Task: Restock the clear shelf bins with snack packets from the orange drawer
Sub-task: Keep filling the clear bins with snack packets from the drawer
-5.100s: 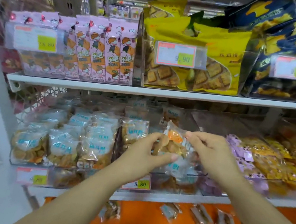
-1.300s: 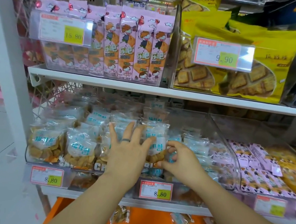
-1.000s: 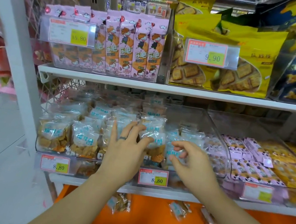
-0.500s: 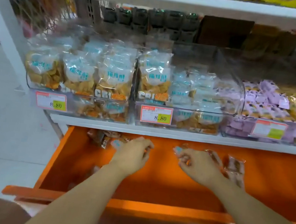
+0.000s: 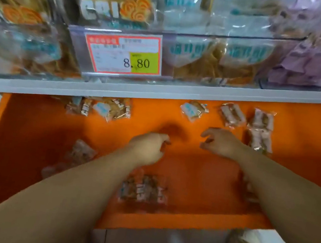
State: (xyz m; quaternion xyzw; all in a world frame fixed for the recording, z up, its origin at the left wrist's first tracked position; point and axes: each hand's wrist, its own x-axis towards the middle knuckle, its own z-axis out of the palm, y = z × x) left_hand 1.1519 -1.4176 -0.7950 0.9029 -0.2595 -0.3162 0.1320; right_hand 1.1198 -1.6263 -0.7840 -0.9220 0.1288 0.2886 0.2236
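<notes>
top: shelf bins point(image 5: 190, 35) side by side on the shelf board point(image 5: 181, 91), packets inside; price tag point(image 5: 123, 53) on the front of the middle bin. below, nearer the viewer: drawer point(image 5: 26, 142), pulled out. along its back, left to right: packet cluster point(image 5: 105, 108), single packet point(image 5: 194, 110), third packet point(image 5: 232, 114), stacked pair point(image 5: 261, 120). mid-drawer: left hand point(image 5: 149, 149) and right hand point(image 5: 221, 142), apart. toward the front: near packet point(image 5: 144, 190) beside the left forearm, left packet point(image 5: 80, 155) further left.

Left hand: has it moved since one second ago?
Yes. The left hand has gone down: then it was above the 8.80 price tag, now it is below it, over the orange drawer.
</notes>
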